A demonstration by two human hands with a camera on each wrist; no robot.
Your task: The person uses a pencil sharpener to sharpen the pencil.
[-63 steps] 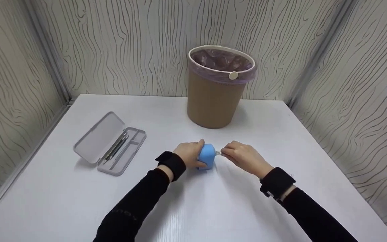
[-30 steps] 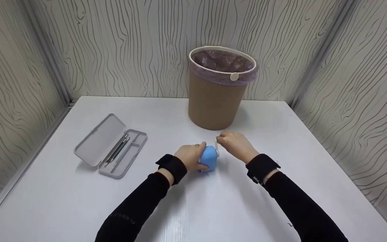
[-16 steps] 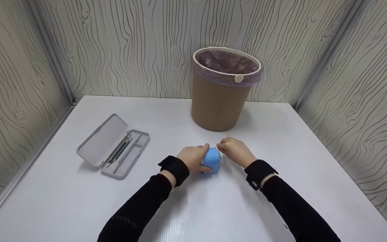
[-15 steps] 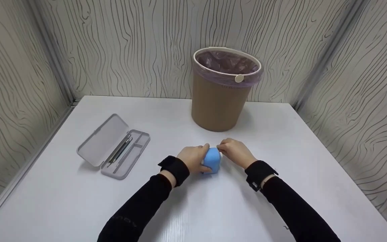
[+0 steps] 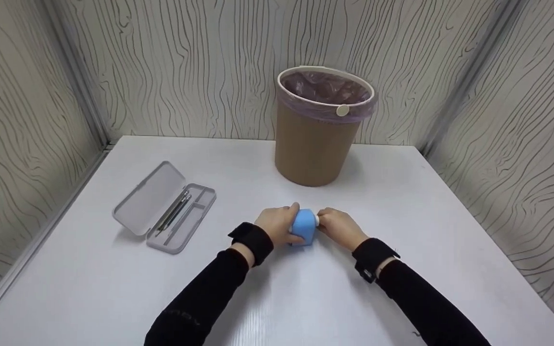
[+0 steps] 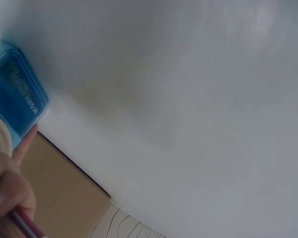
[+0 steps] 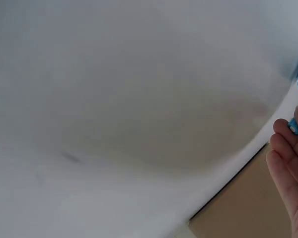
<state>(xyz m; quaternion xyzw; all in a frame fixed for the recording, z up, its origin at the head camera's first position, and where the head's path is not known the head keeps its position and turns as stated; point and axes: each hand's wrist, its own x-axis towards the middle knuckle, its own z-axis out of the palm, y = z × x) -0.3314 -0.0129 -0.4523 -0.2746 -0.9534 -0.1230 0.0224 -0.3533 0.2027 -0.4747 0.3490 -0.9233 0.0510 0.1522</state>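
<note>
A blue hand-crank pencil sharpener (image 5: 304, 226) lies under my left hand (image 5: 274, 224) near the middle of the table. The fingers and thumb of that hand grip its body from the left. In the left wrist view, its clear blue shavings drawer (image 6: 20, 94) faces the camera, and a dark red pencil (image 6: 26, 225) pokes out below the curled fingers. My right hand (image 5: 342, 228) pinches the crank on the sharpener's right side. The white hub (image 5: 317, 220) of the crank shows beside the fingertips. In the right wrist view, the crank's small blue knob (image 7: 293, 126) sits between thumb and forefinger.
Behind the hands stands a brown trash bin (image 5: 310, 149) with a purple liner. An open grey pencil case (image 5: 149, 197) lies to the left, with several pencils (image 5: 173, 212) in one compartment. Patterned wall panels (image 5: 195, 72) enclose the white table (image 5: 238, 168).
My right hand has swung round with the crank, first to the far side, now back toward me. The left hand keeps its grip on the sharpener, shifted slightly right in view.
</note>
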